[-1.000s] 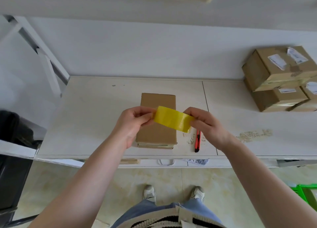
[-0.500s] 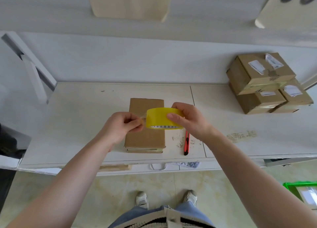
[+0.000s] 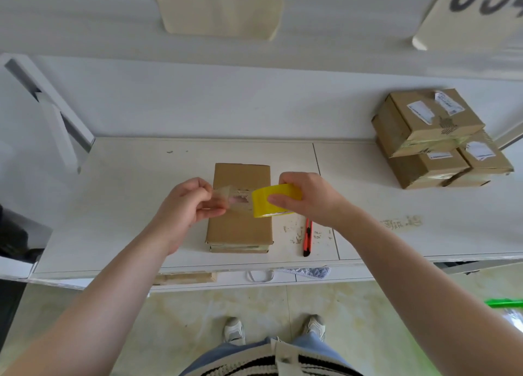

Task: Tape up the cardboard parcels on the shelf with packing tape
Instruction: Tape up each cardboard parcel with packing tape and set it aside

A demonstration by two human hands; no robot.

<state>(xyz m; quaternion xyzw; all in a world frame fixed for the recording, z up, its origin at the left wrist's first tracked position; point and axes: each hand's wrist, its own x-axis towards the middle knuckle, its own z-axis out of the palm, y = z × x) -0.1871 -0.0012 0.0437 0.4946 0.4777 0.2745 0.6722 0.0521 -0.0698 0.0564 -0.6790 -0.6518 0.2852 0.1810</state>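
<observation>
A flat brown cardboard parcel (image 3: 240,228) lies on the white shelf (image 3: 127,205) in front of me. My right hand (image 3: 308,197) grips a yellow roll of packing tape (image 3: 276,200) just above the parcel's right side. My left hand (image 3: 186,203) pinches the loose end of a short clear tape strip (image 3: 235,198) drawn out leftward from the roll. The strip hangs above the parcel's upper half.
An orange utility knife (image 3: 307,237) lies on the shelf right of the parcel. Three taped parcels (image 3: 433,138) are stacked at the back right. Numbered paper labels (image 3: 223,7) hang from the shelf above. A slanted shelf brace (image 3: 56,115) stands at left.
My hands have drawn apart, pulling a short strip of tape off the roll. The camera view has tilted up, showing more of the upper shelf labels.
</observation>
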